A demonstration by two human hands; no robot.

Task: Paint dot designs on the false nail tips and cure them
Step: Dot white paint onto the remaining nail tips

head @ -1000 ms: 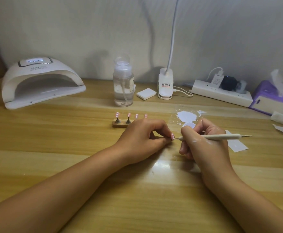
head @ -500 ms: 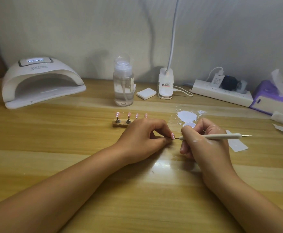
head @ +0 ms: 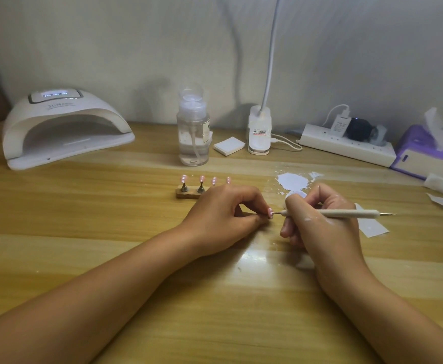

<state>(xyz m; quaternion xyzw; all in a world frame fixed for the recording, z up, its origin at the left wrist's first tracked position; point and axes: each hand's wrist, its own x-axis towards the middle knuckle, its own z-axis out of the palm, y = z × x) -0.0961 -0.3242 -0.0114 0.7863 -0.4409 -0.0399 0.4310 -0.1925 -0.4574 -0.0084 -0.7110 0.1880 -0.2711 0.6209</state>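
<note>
Dotting is looking well under way: the left hand (head: 223, 219) is pinching one pink nail tip (head: 269, 213) low over the worktop (head: 110, 232), fingers clamped on it. The right hand (head: 320, 222) is gripping a dotting pen (head: 346, 213), whose point is meeting that tip. Four more tips (head: 202, 179) are standing on the wooden holder (head: 187, 194) behind, seemingly dotted. Curing is remaining, I judge; the nail lamp (head: 65, 127) is showing "SUN", other labels being unreadable.

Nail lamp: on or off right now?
Powered, but apparently not curing: the display on top of the nail lamp glows, yet its chamber shows no light.
</note>
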